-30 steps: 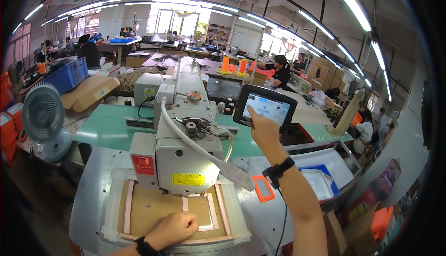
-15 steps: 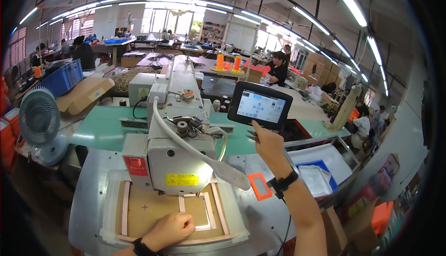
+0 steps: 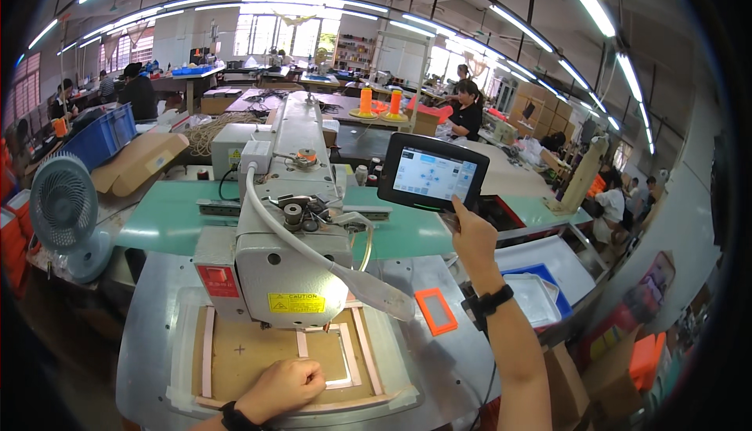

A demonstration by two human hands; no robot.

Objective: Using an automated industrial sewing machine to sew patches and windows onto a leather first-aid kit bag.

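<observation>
The left hand (image 3: 286, 388), at about 6 o'clock, lies loosely curled, knuckles up, on the brown template board (image 3: 251, 353) under the sewing machine head (image 3: 278, 259), fingertips at the pink rectangular frame (image 3: 333, 353); it grips nothing. The right hand (image 3: 472, 239), at 3 o'clock from the machine, reaches up with one finger extended to the lower edge of the touchscreen panel (image 3: 433, 173). An orange frame (image 3: 435, 310) lies at 4 o'clock.

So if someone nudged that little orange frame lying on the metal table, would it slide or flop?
The orange frame looks thin, flat and hollow, so probably light. It lies on the smooth, shiny metal table, so a nudge would likely make it slide rather than roll. Its crisp rectangular outline suggests stiffness.
</observation>
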